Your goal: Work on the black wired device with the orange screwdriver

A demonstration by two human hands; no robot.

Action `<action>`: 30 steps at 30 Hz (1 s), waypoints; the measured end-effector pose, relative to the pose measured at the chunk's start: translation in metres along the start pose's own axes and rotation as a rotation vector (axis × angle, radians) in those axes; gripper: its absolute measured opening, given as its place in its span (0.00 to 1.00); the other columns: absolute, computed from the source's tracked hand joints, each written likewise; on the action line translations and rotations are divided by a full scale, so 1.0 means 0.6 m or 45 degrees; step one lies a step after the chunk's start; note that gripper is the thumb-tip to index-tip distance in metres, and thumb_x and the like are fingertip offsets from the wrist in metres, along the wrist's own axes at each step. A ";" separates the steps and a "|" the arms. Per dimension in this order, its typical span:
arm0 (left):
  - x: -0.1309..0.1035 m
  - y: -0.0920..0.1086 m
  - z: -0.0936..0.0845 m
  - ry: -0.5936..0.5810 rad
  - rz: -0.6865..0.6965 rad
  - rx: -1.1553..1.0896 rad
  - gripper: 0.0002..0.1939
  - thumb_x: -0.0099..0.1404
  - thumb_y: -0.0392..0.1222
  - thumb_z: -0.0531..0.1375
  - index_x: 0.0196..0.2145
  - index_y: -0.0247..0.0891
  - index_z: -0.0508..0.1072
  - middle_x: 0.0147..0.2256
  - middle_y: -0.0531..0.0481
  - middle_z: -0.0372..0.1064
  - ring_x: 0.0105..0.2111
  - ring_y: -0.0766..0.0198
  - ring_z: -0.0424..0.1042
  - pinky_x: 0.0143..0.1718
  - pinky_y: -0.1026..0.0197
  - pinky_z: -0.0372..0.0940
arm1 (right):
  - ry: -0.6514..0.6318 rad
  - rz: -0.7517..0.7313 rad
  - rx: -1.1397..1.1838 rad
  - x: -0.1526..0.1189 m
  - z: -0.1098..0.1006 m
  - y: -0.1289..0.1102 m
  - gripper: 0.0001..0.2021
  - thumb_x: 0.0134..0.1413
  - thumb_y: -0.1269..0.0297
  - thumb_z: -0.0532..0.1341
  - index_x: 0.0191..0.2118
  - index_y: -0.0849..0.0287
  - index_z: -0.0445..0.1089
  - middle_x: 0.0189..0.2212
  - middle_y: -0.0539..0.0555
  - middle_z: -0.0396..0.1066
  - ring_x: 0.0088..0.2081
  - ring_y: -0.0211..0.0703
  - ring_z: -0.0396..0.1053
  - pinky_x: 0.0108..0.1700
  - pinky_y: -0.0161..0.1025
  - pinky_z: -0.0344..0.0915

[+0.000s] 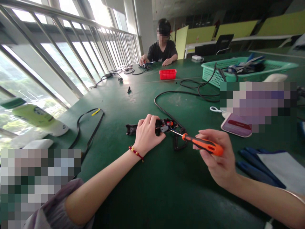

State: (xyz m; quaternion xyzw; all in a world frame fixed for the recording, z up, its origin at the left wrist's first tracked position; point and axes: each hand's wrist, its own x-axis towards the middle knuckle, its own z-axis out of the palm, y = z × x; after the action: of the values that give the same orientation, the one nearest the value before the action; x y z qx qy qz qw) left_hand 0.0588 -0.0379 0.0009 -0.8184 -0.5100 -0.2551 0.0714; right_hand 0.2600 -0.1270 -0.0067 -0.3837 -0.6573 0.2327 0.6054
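On the green table [147, 190], my left hand [148, 133] is wrapped over a black corded device [131, 129] lying on its side, with grey, red and wired parts showing at its right end. My right hand [219, 159] grips an orange and black screwdriver [205, 145] by the handle. Its metal shaft points left and its tip reaches the exposed parts beside my left thumb. Whether the tip sits in a screw is too small to tell. A black cable [164, 108] runs from the device toward the back right.
A red tray [167, 74] and a green basket [211, 76] stand farther back. Across the table sits a person [164, 47]. Blue and white gloves [262, 165] and a phone [237, 125] lie right; a black strap [94, 133] and a bottle [38, 117] are left.
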 end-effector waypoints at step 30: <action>-0.002 0.000 -0.005 0.002 0.056 0.002 0.21 0.50 0.39 0.58 0.44 0.38 0.65 0.40 0.48 0.63 0.41 0.59 0.66 0.46 0.57 0.58 | -0.195 0.094 0.087 -0.002 -0.001 0.002 0.10 0.56 0.67 0.56 0.45 0.52 0.63 0.28 0.49 0.63 0.24 0.37 0.62 0.25 0.36 0.61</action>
State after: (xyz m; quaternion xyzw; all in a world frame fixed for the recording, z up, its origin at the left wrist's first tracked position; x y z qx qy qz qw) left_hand 0.0575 -0.0400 0.0032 -0.8291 -0.4920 -0.2539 0.0780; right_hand 0.2606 -0.1273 -0.0084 -0.3676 -0.6789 0.3058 0.5571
